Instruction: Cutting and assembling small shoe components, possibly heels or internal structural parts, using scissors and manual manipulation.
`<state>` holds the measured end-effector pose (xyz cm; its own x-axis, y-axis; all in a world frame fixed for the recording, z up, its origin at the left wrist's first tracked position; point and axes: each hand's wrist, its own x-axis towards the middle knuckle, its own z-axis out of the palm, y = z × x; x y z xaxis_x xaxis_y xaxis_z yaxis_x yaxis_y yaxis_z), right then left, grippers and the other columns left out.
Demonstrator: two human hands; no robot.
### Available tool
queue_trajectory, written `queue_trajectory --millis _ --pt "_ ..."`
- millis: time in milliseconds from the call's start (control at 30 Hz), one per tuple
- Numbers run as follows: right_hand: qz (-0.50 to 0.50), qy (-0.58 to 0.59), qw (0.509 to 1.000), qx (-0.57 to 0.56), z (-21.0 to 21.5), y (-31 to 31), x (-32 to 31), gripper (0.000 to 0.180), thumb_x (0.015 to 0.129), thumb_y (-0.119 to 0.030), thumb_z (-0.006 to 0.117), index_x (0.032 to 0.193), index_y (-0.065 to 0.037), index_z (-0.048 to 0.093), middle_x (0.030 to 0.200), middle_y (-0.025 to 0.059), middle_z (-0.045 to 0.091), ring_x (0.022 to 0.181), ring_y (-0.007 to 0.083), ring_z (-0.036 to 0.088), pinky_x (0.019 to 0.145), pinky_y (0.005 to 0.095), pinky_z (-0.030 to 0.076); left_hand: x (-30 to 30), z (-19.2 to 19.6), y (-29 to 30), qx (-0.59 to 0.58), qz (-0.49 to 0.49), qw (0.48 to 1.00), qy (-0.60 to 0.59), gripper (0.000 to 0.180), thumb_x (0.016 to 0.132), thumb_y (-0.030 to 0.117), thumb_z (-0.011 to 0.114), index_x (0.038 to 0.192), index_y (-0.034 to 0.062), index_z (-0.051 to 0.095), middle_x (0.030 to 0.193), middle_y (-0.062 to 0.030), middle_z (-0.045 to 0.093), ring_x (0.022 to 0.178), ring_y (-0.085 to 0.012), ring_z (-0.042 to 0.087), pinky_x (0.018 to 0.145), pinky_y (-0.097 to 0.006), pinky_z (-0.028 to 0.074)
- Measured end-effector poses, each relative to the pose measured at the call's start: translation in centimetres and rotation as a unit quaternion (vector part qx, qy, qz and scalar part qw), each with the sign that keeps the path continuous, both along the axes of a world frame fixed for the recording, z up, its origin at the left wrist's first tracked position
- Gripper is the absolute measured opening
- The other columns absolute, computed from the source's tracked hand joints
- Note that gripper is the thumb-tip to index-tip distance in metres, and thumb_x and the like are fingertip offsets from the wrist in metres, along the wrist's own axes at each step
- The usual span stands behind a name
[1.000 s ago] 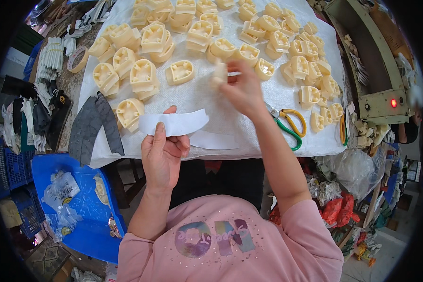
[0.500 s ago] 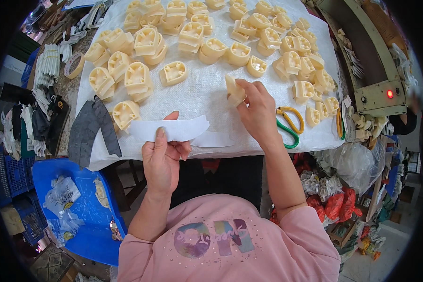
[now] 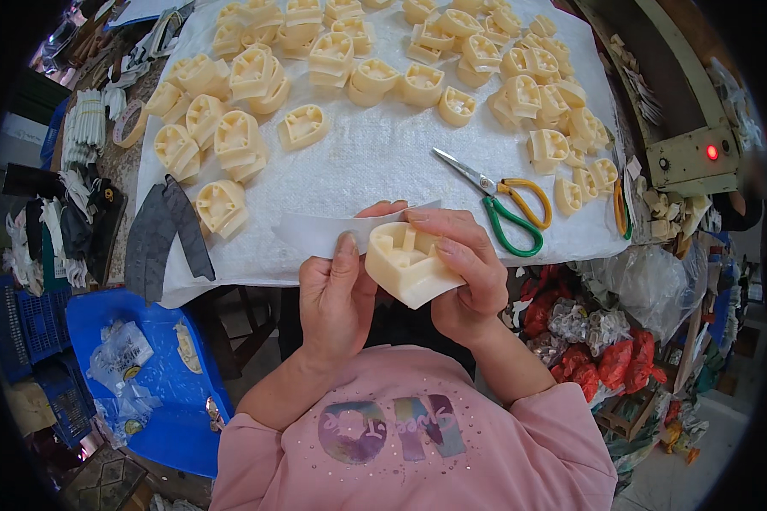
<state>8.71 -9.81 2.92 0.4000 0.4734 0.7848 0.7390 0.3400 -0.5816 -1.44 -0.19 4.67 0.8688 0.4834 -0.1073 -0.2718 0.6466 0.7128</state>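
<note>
Between thumb and fingers, my left hand (image 3: 339, 294) pinches a curved white strip (image 3: 320, 237), which looks like paper or thin sheet. My right hand (image 3: 473, 277) grips a cream plastic piece (image 3: 411, 268), hollow with raised ribs inside, tilted so its open side shows. The strip's right end lies behind the piece's far edge, close to my right fingertips; whether the two touch I cannot tell. Scissors (image 3: 498, 200) with one yellow and one green handle lie on the white sheet, blades spread slightly, just beyond my right hand.
Many similar cream pieces (image 3: 251, 77) cover the far part of the white-sheeted table (image 3: 358, 162). Dark grey cut strips (image 3: 169, 238) hang over its left front edge. A blue chair (image 3: 162, 400) holds plastic bags at left. A metal machine with a red light (image 3: 699, 162) stands at right.
My right hand has brought the cream piece down and left to the strip, uncovering the scissors. My left hand has shifted right with the strip; the second white strip no longer shows on the table.
</note>
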Motion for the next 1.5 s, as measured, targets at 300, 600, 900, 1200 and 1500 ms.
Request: queue_trajectory --millis 300,600,900,1200,1500 --pt "-0.022 -0.012 1.000 0.002 0.0 -0.3 0.3 0.050 0.067 0.015 0.055 0.112 -0.007 0.054 0.108 0.0157 0.060 0.092 0.0320 0.060 0.076 0.0387 0.050 0.1 0.3 -0.3 0.018 -0.008 1.000 -0.015 0.043 0.100 0.020 0.030 0.128 -0.0121 0.038 0.133 -0.0199 0.045 0.118 -0.0234 0.050 0.099 -0.034 0.043" --pt "-0.046 -0.037 0.997 -0.040 0.2 -0.3 0.3 0.055 0.061 0.011 0.060 0.112 -0.007 0.055 0.106 0.0137 0.060 0.086 0.0306 0.058 0.073 0.0373 0.049 -0.3 0.5 -1.0 0.030 -0.002 0.999 0.027 0.046 0.100 0.024 0.029 0.129 -0.0098 0.039 0.135 -0.0201 0.043 0.121 -0.0246 0.048 0.100 -0.036 0.042" --pt "-0.129 -0.126 0.978 -0.104 -0.5 -0.6 0.9 0.054 0.058 -0.003 0.067 0.110 -0.012 0.057 0.098 0.0034 0.061 0.082 0.0243 0.048 0.074 0.0391 0.031 -0.9 -0.2 0.0 0.145 0.002 0.989 0.042 0.043 0.100 0.023 0.031 0.125 -0.0100 0.042 0.135 -0.0217 0.041 0.120 -0.0282 0.049 0.098 -0.037 0.044" --pt "-0.152 -0.201 0.923 -0.290 3.4 -1.7 0.4 0.046 0.062 -0.009 0.068 0.105 -0.020 0.058 0.090 0.0008 0.055 0.086 0.0227 0.048 0.081 0.0477 0.025 -1.1 -0.1 1.6 0.270 0.076 0.954 0.108 0.030 0.097 0.016 0.047 0.111 -0.0087 0.059 0.098 -0.0125 0.065 0.092 -0.0133 0.060 0.082 -0.026 0.049" --pt "-0.143 -0.205 0.887 -0.388 3.9 -1.9 0.5 0.038 0.065 -0.009 0.066 0.101 -0.017 0.058 0.082 0.0054 0.047 0.087 0.0247 0.047 0.083 0.0497 0.025 -0.5 -0.5 1.0 0.284 0.022 0.947 0.148 0.033 0.097 0.016 0.044 0.113 -0.0108 0.056 0.106 -0.0177 0.062 0.094 -0.0205 0.063 0.087 -0.032 0.051"
